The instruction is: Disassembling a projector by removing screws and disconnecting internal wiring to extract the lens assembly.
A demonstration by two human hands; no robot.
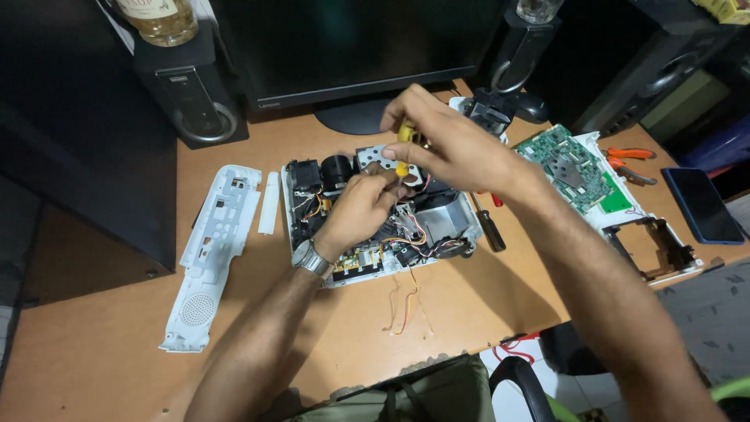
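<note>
Opened white device [437, 227] is lying at the middle of the wooden bench [101, 367], cover off, with fans, black housings and coloured wires showing. Both hands are working over its far half.

Right hand [449, 144] is closing around a yellow-handled screwdriver [404, 148], gripping the handle from above; the tool is standing roughly upright, tip pointing down into the device. Left hand [361, 205] is curling just beside the shaft, fingertips pinching near the lower yellow part; whether they are actually touching it is hard to tell. A metal wristwatch [312, 259] is sitting on the left wrist.

Left of the device, a long white plastic cover [211, 250] is lying flat, with a small white strip [269, 202] between it and the device. Just right of the device, a second screwdriver [488, 223] with a dark handle is resting on the bench. Further right, a green circuit board [570, 168] is lying on a white frame, and orange-handled pliers [629, 164] are lying beyond that, near a dark phone [701, 205]. At the far edge, a black monitor [351, 47] is standing behind the hands. Loose thin wires [406, 305] are trailing toward the near edge.
</note>
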